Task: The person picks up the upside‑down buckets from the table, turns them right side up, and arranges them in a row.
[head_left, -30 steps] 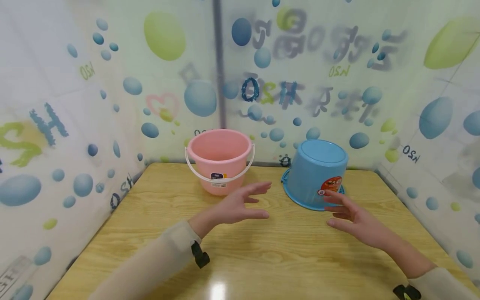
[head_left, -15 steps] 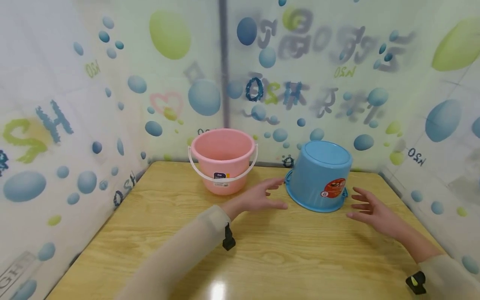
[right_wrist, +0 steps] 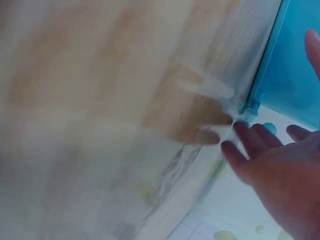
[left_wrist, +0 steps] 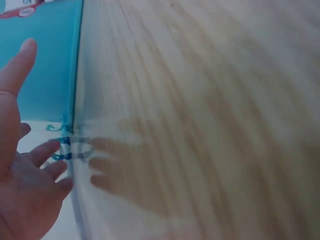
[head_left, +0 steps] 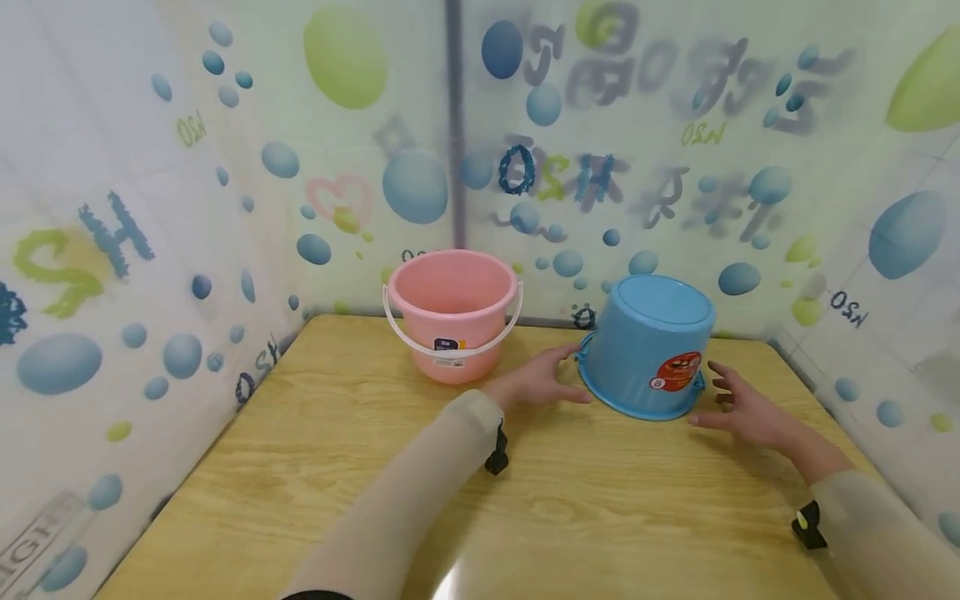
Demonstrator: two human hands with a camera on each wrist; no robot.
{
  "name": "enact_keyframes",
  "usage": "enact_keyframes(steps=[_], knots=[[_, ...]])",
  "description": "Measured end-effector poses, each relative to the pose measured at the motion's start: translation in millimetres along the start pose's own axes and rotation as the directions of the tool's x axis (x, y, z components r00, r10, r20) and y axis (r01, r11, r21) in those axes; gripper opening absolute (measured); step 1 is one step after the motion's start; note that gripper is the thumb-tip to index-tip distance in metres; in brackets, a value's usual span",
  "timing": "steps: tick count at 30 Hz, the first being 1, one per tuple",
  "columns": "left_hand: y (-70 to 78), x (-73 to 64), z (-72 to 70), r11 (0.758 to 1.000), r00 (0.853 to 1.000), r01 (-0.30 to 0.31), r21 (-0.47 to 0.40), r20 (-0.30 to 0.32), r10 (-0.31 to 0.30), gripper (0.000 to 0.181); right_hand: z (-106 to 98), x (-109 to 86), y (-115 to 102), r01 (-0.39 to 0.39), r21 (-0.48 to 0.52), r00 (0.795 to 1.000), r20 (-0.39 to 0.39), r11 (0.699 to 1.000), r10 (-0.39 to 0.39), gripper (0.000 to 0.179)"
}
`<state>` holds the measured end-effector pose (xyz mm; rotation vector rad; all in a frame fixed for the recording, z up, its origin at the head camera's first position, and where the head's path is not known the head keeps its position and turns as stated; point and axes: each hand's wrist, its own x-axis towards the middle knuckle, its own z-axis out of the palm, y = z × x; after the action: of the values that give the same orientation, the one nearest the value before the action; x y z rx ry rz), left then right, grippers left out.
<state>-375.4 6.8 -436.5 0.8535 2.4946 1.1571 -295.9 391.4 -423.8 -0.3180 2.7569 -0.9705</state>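
A blue bucket (head_left: 645, 350) stands upside down on the wooden table, its base up and a red label on its side. My left hand (head_left: 542, 379) is at the bucket's left side, fingers spread near the rim; whether it touches cannot be told. On the other side my right hand (head_left: 750, 408) is held with fingers apart, close to the rim. In the left wrist view the thumb and fingers of the left hand (left_wrist: 30, 185) are loosely extended beside the blue wall. The right wrist view has the right hand (right_wrist: 280, 165) near the handle joint.
A pink bucket (head_left: 453, 333) with a white handle stands upright behind my left forearm. The wooden table (head_left: 300, 467) meets walls (head_left: 360, 192) printed with bubbles at the back and both sides.
My left hand has moved right and forward to the blue bucket's left side. My right hand has shifted right, to its right side. Both buckets stay in place while the view shifts slightly.
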Motion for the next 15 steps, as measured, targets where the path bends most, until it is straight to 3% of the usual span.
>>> enact_keyframes(steps=[4, 9, 15], knots=[[2.6, 12.6, 5.6, 0.994, 0.999, 0.039, 0.103, -0.032, -0.036, 0.111, -4, 6.1, 2, -0.019, -0.043, 1.0, 0.018, 0.999, 0.02, 0.125], [10.0, 27.1, 12.5, 0.959, 0.991, 0.134, 0.249, -0.04, -0.128, 0.119, -3, 10.4, 3, -0.038, -0.052, 0.999, 0.028, 0.998, 0.039, 0.13], [1.6, 51.6, 21.3, 0.943, 0.976, 0.211, 0.258, -0.007, -0.217, 0.128, 0, 16.6, 4, -0.034, -0.018, 0.998, 0.047, 0.999, 0.035, 0.134]])
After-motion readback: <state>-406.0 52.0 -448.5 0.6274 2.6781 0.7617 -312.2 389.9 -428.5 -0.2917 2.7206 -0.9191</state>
